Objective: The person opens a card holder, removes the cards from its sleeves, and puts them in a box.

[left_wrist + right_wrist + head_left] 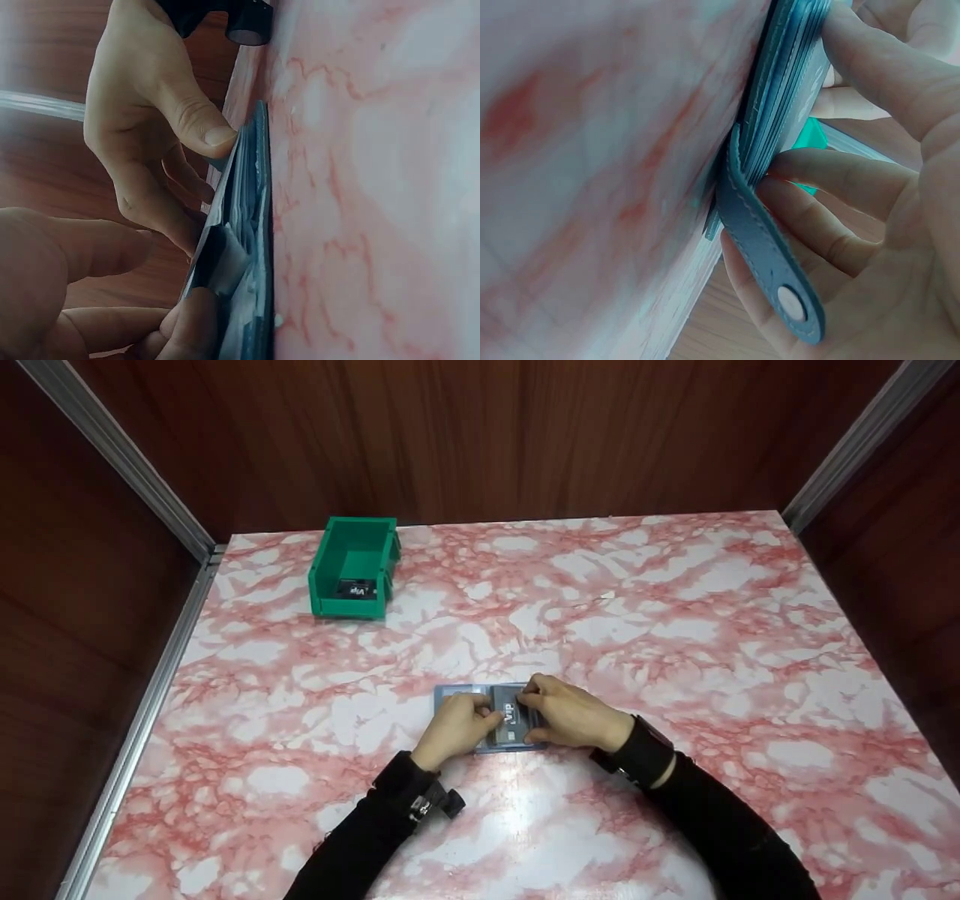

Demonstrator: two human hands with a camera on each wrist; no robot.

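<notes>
A blue-grey card holder (514,748) with a stack of clear sleeves lies opened on the table, under both hands. On its top sleeve shows a dark card (508,714) lettered "VIP". My left hand (457,727) pinches the left edge of the top sleeve; in the left wrist view that edge stands lifted from the pages (244,176). Along the opposite side my right hand (574,712) grips the page edges between thumb and fingers. The holder's strap (761,232), with a metal snap, sticks out against the right palm. Whether the card sits fully in the sleeve cannot be told.
A green open-front bin (352,609) stands at the back left, with dark "VIP" cards (357,589) inside near its front. The table (675,607) has a red and white marbled top. Dark wood panels (525,435) enclose the back and both sides.
</notes>
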